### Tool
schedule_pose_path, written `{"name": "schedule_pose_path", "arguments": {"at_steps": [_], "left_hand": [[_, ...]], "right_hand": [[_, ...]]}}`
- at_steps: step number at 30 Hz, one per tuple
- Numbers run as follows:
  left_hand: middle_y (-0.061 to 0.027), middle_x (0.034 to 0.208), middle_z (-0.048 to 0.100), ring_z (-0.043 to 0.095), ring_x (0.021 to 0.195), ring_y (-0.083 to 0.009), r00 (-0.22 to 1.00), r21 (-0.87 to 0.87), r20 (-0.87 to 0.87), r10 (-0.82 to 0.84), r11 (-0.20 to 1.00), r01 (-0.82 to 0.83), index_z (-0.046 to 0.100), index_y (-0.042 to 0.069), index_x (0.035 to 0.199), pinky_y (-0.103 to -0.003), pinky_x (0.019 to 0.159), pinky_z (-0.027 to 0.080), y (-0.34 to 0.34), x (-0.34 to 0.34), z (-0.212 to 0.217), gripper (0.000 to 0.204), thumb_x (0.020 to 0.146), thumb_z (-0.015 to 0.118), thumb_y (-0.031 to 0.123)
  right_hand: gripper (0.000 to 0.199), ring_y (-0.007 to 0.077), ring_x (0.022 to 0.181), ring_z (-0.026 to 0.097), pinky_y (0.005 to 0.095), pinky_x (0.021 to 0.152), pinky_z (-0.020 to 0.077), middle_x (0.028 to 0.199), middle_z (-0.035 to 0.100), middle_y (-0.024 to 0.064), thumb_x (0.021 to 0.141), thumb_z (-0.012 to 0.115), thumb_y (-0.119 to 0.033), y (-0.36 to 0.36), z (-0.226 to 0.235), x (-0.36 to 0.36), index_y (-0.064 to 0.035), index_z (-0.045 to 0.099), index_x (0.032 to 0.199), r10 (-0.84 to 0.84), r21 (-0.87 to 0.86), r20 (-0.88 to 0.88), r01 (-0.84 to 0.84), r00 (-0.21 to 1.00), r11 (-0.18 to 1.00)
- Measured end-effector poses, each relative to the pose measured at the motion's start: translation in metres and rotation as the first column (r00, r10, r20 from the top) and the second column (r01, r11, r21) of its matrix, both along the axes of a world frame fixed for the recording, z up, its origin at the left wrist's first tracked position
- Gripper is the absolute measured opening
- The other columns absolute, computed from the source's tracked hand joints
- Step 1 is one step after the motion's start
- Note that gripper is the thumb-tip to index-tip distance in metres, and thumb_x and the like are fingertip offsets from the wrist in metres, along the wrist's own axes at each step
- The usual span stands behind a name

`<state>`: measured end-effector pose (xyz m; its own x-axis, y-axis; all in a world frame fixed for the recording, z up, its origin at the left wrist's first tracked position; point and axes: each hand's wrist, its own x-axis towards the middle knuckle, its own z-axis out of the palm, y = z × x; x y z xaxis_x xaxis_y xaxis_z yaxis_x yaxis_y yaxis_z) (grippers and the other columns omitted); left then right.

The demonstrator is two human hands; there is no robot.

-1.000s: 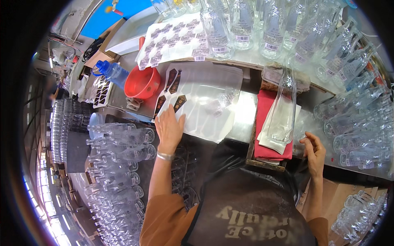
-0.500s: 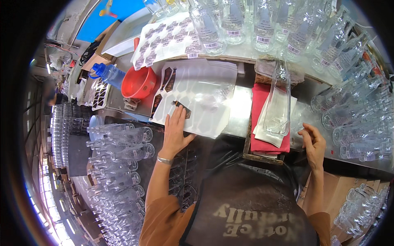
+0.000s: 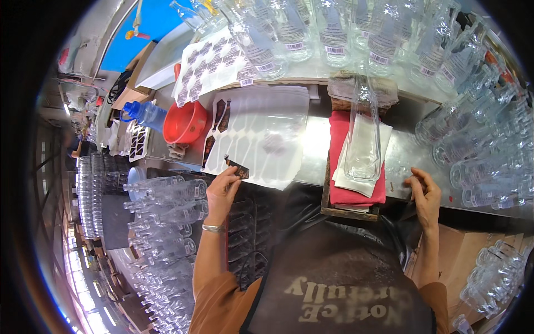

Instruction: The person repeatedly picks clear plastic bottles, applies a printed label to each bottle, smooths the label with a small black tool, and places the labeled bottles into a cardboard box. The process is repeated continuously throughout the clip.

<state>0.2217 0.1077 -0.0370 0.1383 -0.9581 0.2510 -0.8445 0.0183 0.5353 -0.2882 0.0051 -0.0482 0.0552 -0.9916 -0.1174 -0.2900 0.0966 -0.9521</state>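
Thumb and fingers of my left hand (image 3: 221, 190) pinch a small dark label (image 3: 238, 168) with orange print, at the near edge of a stack of white label sheets (image 3: 278, 114). Other dark labels (image 3: 209, 146) remain along the left side of the top sheet. My right hand (image 3: 426, 196) rests near the bench's front edge, fingers loosely bent and apart, holding nothing. Between the hands a clear glass bottle (image 3: 362, 146) lies with its base toward me. It rests on a folded white cloth (image 3: 364, 190) over a red cloth (image 3: 336, 140) in a wooden holder (image 3: 349, 213).
Upright clear bottles (image 3: 334, 42) crowd the back shelf beside a sheet of printed labels (image 3: 208, 61). At left are a red bowl (image 3: 171, 129) and a blue-capped bottle (image 3: 149, 115). More glass bottles (image 3: 167, 222) lie at left, at right and in a cardboard box (image 3: 445, 259).
My left hand has drawn back toward me from lying on the sheet and now pinches the dark label, its edge lifted. My right hand stays put; the view has shifted slightly.
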Motion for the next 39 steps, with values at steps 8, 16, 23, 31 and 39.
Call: {"name": "schedule_pose_path", "arguments": {"at_steps": [8,16,23,31,39], "left_hand": [[-0.0116,0.136,0.058,0.053,0.126,-0.0319,0.939,0.081,0.338,-0.054,0.996,0.028,0.061,0.008,0.128,-0.043,0.107,0.039,0.0,-0.028,0.009,0.053,0.078,0.076,0.008],[-0.0069,0.1,0.074,0.068,0.087,-0.0163,0.972,0.03,-0.017,0.235,0.972,-0.235,0.072,0.003,0.109,-0.03,0.081,0.052,0.01,-0.018,-0.002,0.018,0.092,0.068,0.006],[-0.0131,0.105,0.072,0.072,0.096,-0.0221,0.388,0.308,-0.857,0.339,0.941,-0.142,0.063,0.0,0.115,-0.034,0.089,0.058,-0.047,-0.045,0.033,0.025,0.101,0.061,0.022],[-0.0179,0.134,0.064,0.061,0.125,-0.0244,0.726,-0.262,-0.477,-0.495,0.869,0.42,0.072,-0.001,0.107,-0.035,0.105,0.046,-0.161,-0.199,0.106,0.016,0.095,0.061,-0.001],[-0.0135,0.133,0.065,0.058,0.129,-0.0318,0.769,-0.241,0.091,-0.633,0.735,0.634,0.072,0.011,0.106,-0.046,0.108,0.045,-0.14,-0.216,0.08,0.027,0.08,0.075,0.003]], "right_hand": [[0.026,0.0064,0.07,0.059,0.0206,0.057,0.0438,0.091,0.071,0.0079,0.097,0.061,-0.01,0.0,0.0,-0.001,0.0036,0.066,0.12,-0.028,-0.026,0.016,0.028,0.999,0.999],[0.026,0.0059,0.072,0.06,0.0198,0.058,0.0439,0.091,0.072,0.0073,0.097,0.062,-0.009,0.006,-0.005,-0.006,0.0032,0.066,0.119,-0.041,0.004,0.051,0.041,0.998,0.999],[0.027,0.0045,0.07,0.059,0.0197,0.058,0.0444,0.092,0.073,0.0061,0.097,0.063,-0.012,0.0,0.007,0.0,0.0018,0.066,0.12,-0.068,0.069,0.154,0.058,0.986,0.996],[0.032,0.0028,0.061,0.05,0.0186,0.056,0.0418,0.098,0.072,0.0048,0.095,0.064,-0.009,-0.015,0.042,0.023,0.002,0.062,0.125,0.078,-0.03,0.117,-0.075,0.99,0.997],[0.061,0.0202,0.069,0.058,0.0311,0.064,0.0482,0.105,0.063,0.014,0.084,0.077,-0.014,-0.011,0.058,0.069,0.0,0.052,0.137,0.285,-0.258,-0.259,-0.351,0.923,0.9]]}}
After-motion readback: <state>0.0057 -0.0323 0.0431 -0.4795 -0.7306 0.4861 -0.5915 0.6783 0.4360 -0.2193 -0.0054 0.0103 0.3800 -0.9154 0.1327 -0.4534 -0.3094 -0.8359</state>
